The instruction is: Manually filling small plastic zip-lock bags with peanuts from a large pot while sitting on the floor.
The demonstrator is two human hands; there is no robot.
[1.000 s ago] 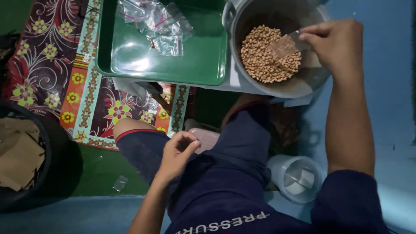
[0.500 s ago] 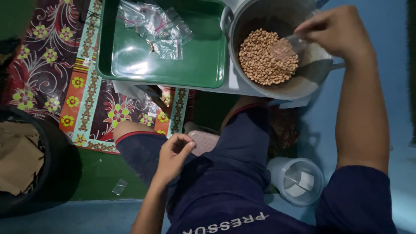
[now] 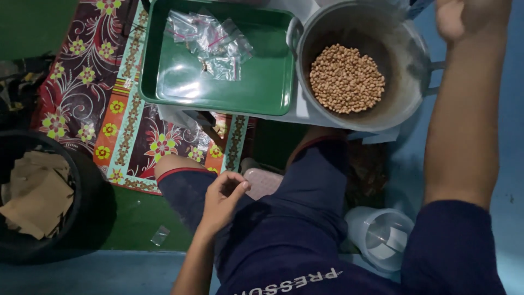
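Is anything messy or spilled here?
No nuts are spilled; they sit inside the grey metal pot. One small clear plastic bag lies stray on the green floor, apart from the other bags in the green plastic tray.

Peanuts (image 3: 347, 78) in pot (image 3: 406, 49), tray (image 3: 273, 87) just left of it holding small bags (image 3: 210, 43), bin (image 3: 82, 180) far left, jug (image 3: 382, 236) below pot.

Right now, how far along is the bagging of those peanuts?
Done: a few small clear bags lie in the green tray, at least one with something inside. In hand: nothing that shows; the left hand rests on the knee, fingers curled, and the right hand is raised beyond the pot at the frame edge. Left: a heap of peanuts still sits in the metal pot.
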